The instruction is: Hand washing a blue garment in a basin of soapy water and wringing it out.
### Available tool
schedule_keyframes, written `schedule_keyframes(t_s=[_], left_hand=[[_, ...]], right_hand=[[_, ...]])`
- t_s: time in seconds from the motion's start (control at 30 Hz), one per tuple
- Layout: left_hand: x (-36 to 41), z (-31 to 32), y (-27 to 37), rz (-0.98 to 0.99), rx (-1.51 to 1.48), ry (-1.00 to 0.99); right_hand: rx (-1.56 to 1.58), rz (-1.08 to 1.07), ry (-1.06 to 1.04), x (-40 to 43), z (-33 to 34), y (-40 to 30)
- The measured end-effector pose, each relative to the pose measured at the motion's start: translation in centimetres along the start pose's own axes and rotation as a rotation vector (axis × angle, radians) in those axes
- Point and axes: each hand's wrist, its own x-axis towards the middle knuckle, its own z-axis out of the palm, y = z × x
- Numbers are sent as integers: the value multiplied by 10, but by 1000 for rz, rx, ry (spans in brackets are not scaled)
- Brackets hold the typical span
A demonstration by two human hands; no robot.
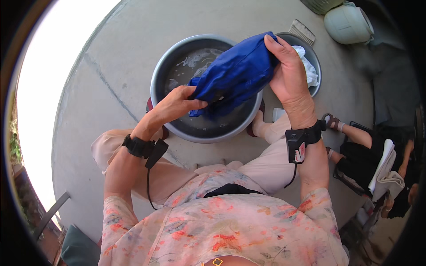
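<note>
A blue cloth garment is stretched between my two hands above a wide metal basin. My left hand pinches its lower left end between thumb and fingers. At the upper right end, my right hand grips the cloth with the thumb on top and the fingers partly hidden behind it. Water with some suds lies in the basin under the garment. Behind my right hand is a smaller metal basin holding white cloth.
A scrub brush touches the small basin's far rim. A pale plastic barrel stands at the upper right. Another person sits at the right with folded cloth on the lap. My feet flank the large basin on the concrete floor.
</note>
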Motion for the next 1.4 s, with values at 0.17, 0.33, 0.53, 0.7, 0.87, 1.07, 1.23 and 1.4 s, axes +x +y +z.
schedule_keyframes(t_s=[0.17,0.33,0.53,0.7,0.87,1.07,1.23,1.4], left_hand=[[-16,-1,15,-35,-250,126],[-8,10,19,-41,-477,303],[-1,-1,-4,10,-490,206],[-1,5,9,-13,-463,165],[-3,5,3,52,-470,50],[-6,3,-15,41,-419,198],[-16,-13,-4,74,-448,88],[-15,0,20,129,-541,2]], right_hand=[[-24,-7,20,12,1,14],[-394,-10,-144,5,1,21],[-877,68,-189,4,15,56],[-987,-58,-26,8,14,71],[-981,-125,-31,5,18,71],[-1034,95,-434,3,22,61],[-1000,161,-595,5,29,51],[-1175,67,-539,5,21,66]])
